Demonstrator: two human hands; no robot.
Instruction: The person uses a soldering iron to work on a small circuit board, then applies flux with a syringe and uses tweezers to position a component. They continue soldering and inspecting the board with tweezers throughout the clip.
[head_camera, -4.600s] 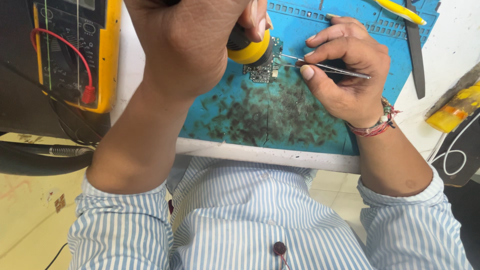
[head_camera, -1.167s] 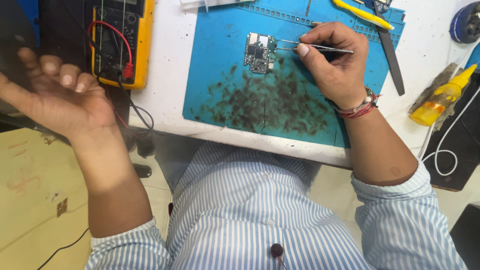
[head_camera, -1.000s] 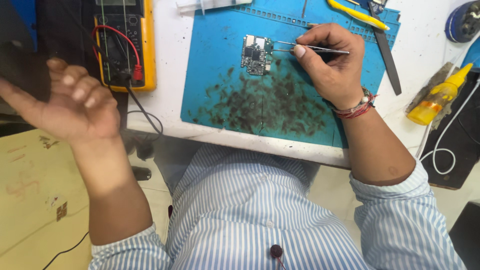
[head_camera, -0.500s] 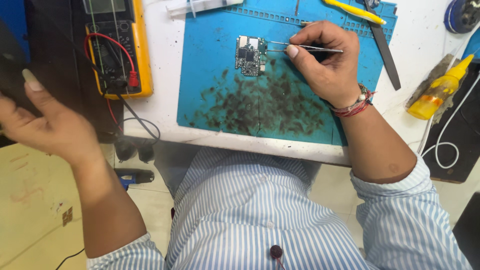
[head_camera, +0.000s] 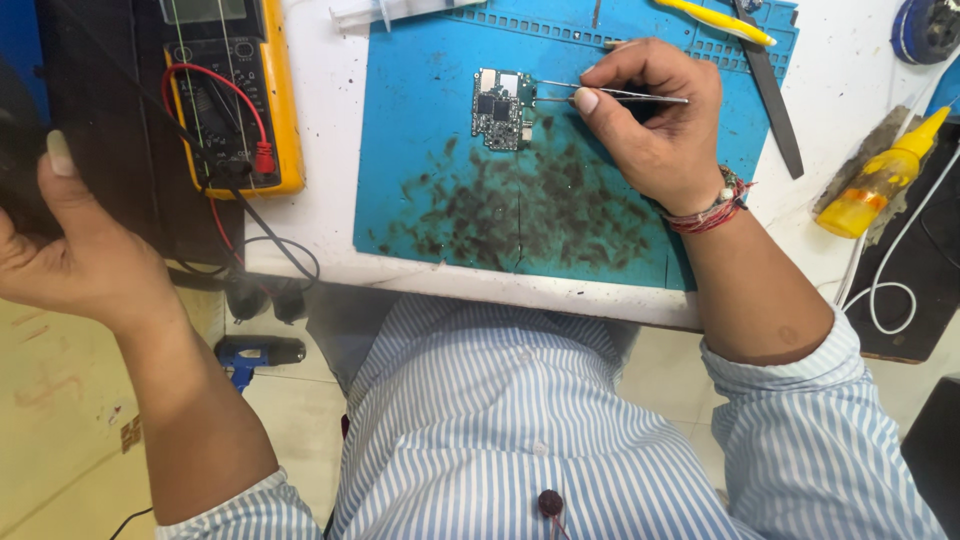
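Note:
A small green circuit board (head_camera: 503, 108) lies on the stained blue work mat (head_camera: 560, 215). My right hand (head_camera: 660, 130) pinches thin metal tweezers (head_camera: 612, 96), whose tips touch the board's right edge. My left hand (head_camera: 75, 265) is far from the mat, off the table's left side. Its thumb and fingers are closed around a black object (head_camera: 22, 160) that is mostly cut off by the frame edge.
A yellow multimeter (head_camera: 235, 100) with red and black leads sits left of the mat. A syringe (head_camera: 400, 10), a yellow-handled tool (head_camera: 715, 20) and a dark flat blade (head_camera: 770, 100) lie along the top. A yellow squeeze bottle (head_camera: 880, 185) and white cable (head_camera: 890, 290) are at right. A blue-black tool (head_camera: 255, 352) lies on the floor.
My left hand left the board, where it held a yellow-black tool, swung out left off the table and closed on the black object. My right hand stayed with the tweezers at the board.

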